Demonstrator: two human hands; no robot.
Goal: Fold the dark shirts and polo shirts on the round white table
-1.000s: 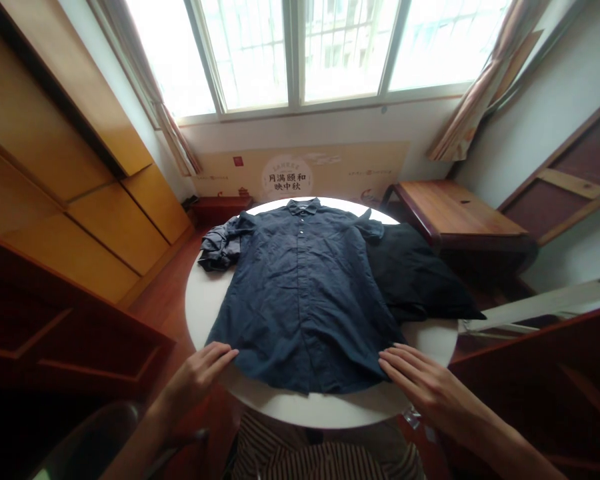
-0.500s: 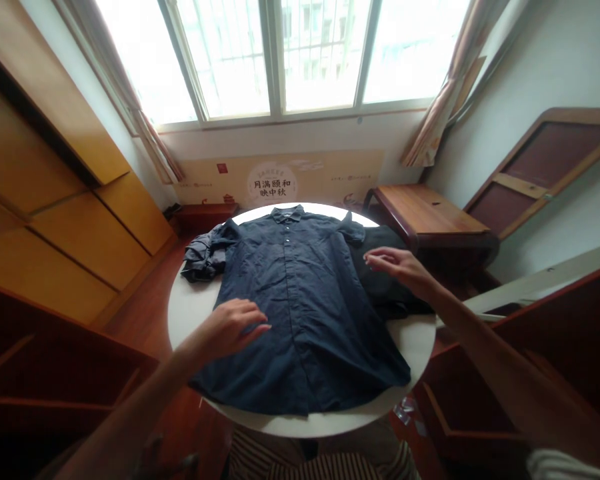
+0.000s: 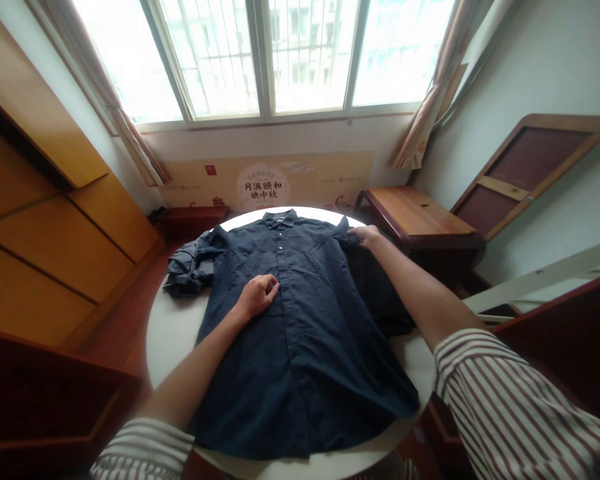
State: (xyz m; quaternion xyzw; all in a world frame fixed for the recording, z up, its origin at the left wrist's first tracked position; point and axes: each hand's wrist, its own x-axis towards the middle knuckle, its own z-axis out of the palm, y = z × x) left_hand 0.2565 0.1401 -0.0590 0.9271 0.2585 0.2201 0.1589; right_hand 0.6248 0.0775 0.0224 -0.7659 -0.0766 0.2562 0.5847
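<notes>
A dark navy button-up shirt (image 3: 310,360) lies front side up on a round white table (image 3: 173,333), its collar toward the window. My right hand (image 3: 366,236) reaches to the short sleeve on the right, and its fingers are closed on the fabric there. Over the shirt's chest, beside the button placket, is my left hand (image 3: 260,295), its fingers curled in toward the thumb. Whether cloth is pinched between those fingertips cannot be made out.
A crumpled dark garment (image 3: 187,267) rests at the table's left edge. Another dark cloth (image 3: 380,293) lies partly under the shirt's right side. Beyond stand a wooden side table (image 3: 415,210) and, at left, yellow cabinets (image 3: 100,227).
My right hand has moved forward and left onto the sleeve and closed on it. My left hand has moved forward and right to the placket, its fingers curling in. The view has shifted slightly.
</notes>
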